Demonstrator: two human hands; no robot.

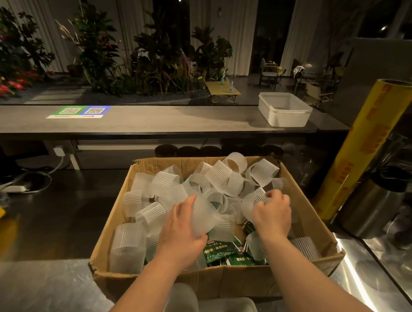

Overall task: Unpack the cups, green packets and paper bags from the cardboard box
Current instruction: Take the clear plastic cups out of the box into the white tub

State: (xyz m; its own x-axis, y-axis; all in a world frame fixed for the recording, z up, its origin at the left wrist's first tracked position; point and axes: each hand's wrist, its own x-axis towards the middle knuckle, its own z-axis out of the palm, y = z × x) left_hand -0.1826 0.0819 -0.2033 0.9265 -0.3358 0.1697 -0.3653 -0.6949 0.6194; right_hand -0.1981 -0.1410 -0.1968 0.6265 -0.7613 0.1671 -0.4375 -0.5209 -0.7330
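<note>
Steel counter (51, 288) carries cardboard box (209, 284) of cups (163, 183) and green packets (219, 254).

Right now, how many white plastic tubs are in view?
2. One white tub stands on the far counter, at right; the second tub lies in front of the cardboard box, cut off at bottom. More may be hidden.

A white plastic tub (284, 109) is sitting on the grey counter (149, 120), well apart from a QR-code sheet (78, 112) (green and blue halves). A yellow film roll (368, 149) is leaning at right, beside a steel canister (372, 207).
</note>
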